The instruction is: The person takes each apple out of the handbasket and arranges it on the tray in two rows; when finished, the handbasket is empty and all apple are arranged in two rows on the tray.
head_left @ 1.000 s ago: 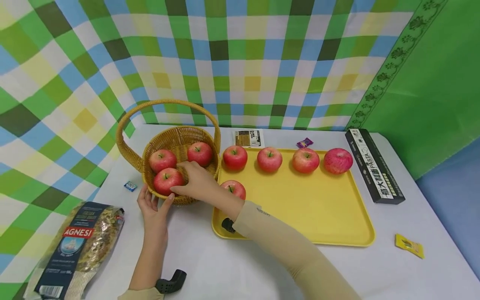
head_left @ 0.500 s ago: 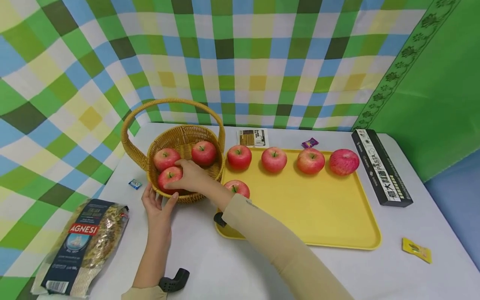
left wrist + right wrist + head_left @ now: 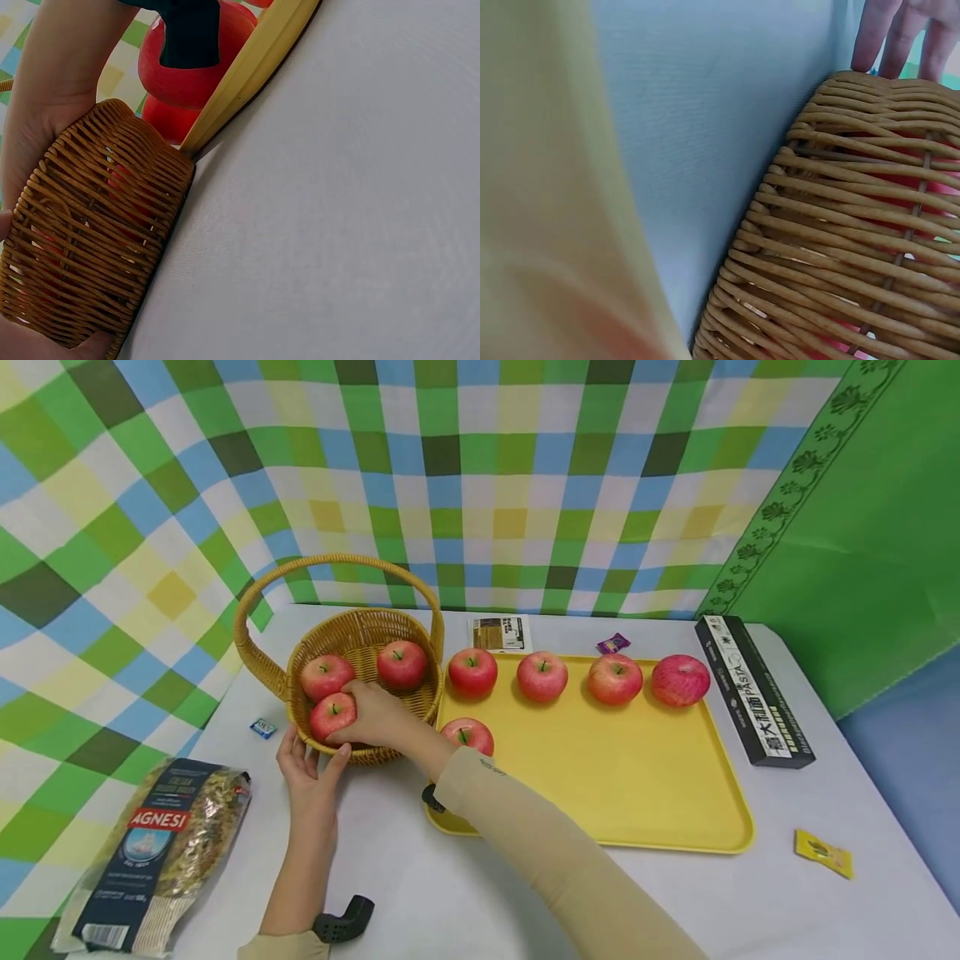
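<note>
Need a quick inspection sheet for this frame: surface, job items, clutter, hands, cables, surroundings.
Surface: white table, yellow tray on it.
Job's things: wicker basket holds three apples; nearest apple under the fingers; five apples on the tray.
Clutter: pasta bag, black pasta box, small wrappers.
Hands: right hand grips the nearest apple; left hand touches the basket's outer wall.
Cables: nothing seen.
Surroundings: checked cloth backdrop.
</note>
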Motion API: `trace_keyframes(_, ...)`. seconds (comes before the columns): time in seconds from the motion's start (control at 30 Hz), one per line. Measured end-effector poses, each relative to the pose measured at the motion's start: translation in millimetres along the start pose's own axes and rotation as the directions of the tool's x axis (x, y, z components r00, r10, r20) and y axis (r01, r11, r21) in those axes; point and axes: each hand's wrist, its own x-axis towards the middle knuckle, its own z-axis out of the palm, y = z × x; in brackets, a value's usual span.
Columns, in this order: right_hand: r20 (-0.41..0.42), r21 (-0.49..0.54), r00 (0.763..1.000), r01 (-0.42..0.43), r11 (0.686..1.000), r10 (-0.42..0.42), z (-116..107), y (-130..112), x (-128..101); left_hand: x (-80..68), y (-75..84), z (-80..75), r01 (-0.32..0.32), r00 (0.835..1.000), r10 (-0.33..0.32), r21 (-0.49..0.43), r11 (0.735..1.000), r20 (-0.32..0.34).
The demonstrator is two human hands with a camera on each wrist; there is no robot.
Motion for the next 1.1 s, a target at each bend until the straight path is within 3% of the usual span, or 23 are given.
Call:
trace_keyframes(0.57, -0.019, -0.017, 1.000, -0.008, 1.000, 0.008, -4.8, -2.4, -4.9, -0.7, 2.1, 0.6, 0.006, 1.000, -0.006, 0.006, 1.000, 0.002)
trace_keyframes(1.1, -0.101, 0.209, 0.993, 0.079, 0.975, -0.059, -7.3, 4.3, -8.1, -1.7, 1.5, 1.3, 0.019, 1.000, -0.019, 0.006, 1.000, -0.005)
